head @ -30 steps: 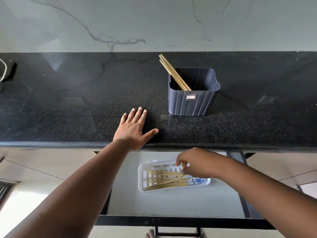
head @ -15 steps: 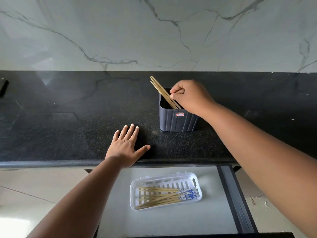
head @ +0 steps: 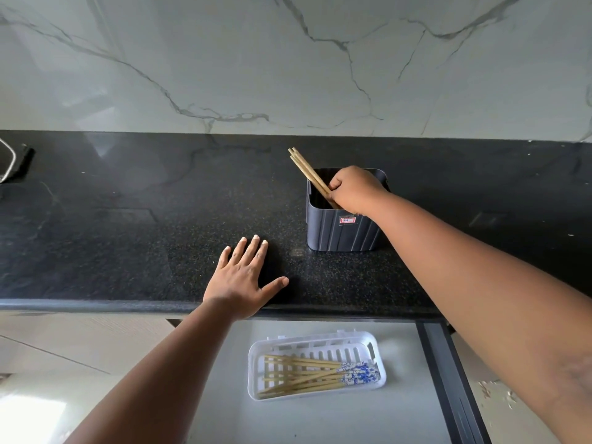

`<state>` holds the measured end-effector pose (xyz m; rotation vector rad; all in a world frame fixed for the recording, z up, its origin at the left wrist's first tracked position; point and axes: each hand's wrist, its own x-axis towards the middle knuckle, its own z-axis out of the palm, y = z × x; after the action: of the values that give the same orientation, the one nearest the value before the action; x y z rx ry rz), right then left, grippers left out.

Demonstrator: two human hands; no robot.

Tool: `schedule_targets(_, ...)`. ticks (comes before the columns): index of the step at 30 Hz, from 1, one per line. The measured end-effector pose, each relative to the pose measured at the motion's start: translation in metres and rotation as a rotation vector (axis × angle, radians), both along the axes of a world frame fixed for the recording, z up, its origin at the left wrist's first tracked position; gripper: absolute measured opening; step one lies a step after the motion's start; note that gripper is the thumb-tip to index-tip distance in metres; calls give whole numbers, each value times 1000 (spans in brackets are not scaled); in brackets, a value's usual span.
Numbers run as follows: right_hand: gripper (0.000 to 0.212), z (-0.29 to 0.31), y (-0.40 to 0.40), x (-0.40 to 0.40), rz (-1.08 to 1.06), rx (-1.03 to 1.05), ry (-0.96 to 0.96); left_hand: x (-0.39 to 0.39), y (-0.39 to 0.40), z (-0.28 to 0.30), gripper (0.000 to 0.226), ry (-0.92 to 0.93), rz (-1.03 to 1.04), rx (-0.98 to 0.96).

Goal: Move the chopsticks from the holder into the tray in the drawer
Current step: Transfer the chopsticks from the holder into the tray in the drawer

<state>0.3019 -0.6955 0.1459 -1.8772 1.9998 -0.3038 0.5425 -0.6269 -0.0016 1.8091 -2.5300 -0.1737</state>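
Observation:
A dark blue ribbed holder (head: 339, 233) stands on the black counter. A few bamboo chopsticks (head: 304, 168) lean out of its left corner. My right hand (head: 355, 190) reaches into the holder's mouth, fingers closed around the chopsticks' lower shafts. My left hand (head: 243, 280) lies flat on the counter near its front edge, fingers spread, holding nothing. Below, in the open drawer, a white slotted tray (head: 373, 349) holds several chopsticks (head: 307, 376) with blue-patterned ends pointing right.
The black speckled counter (head: 128, 238) runs along a marble wall. The grey drawer floor (head: 320, 421) extends around the tray, with a dark rail (head: 448, 379) on its right side. A dark object with a wire (head: 16, 161) sits at the counter's far left.
My right hand left the tray in the drawer, rose to the holder and closed on the chopsticks there. My left hand stayed flat on the counter. The camera tilted up.

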Motion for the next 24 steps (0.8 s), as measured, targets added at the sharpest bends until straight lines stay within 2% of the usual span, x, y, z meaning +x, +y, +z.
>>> schedule_targets(4,14,4,-1,-2,19,7,5,0,0,0,103,-2,0,5)
schedule_targets(11,4,-1,-7,-6,45,60,-142,0,1,1,100,6,0,6)
schedule_targets(14,14,-2,-7,-7,51,71,-165,0,1,1,101,3,4,8)
schedule_targets(24,14,-3,0,-8,56,17,-53,-1,1,1,101,-2,5,11)
